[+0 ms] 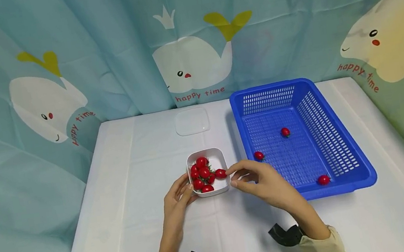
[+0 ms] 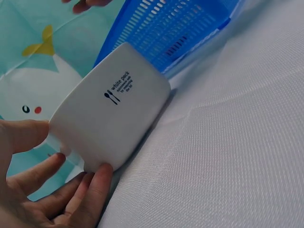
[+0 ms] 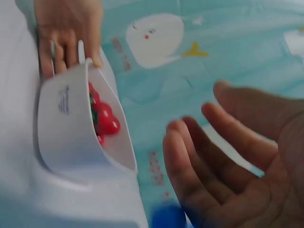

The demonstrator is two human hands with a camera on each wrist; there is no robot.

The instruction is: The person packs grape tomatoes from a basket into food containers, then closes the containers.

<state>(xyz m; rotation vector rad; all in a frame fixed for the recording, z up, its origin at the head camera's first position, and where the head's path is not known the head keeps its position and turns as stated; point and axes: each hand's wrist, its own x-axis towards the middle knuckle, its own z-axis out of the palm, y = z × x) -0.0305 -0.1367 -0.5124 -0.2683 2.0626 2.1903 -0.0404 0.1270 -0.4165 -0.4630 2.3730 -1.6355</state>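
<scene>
My left hand (image 1: pixel 176 206) grips the left side of a small white plastic food box (image 1: pixel 217 192), thumb near the rim and fingers lower down at the corner. Dark print with a fork and spoon marks the box's side in the left wrist view. Inside lie several red cherry tomatoes (image 1: pixel 204 172), most of them bunched to the left; a single cherry tomato (image 1: pixel 220 173) is by the right wall. Close to that wall is my right hand (image 1: pixel 267 183), its fingers loosely bent. The right wrist view shows nothing between its thumb and fingers (image 3: pixel 178 152).
To the right stands a blue perforated plastic basket (image 1: pixel 352 185) with cherry tomatoes (image 1: pixel 285 132) scattered on its floor, three in sight. A clear lid (image 1: pixel 192 122) lies on the white tablecloth (image 1: pixel 144 160) behind the box. A whale-print curtain (image 1: pixel 112 48) hangs behind the table.
</scene>
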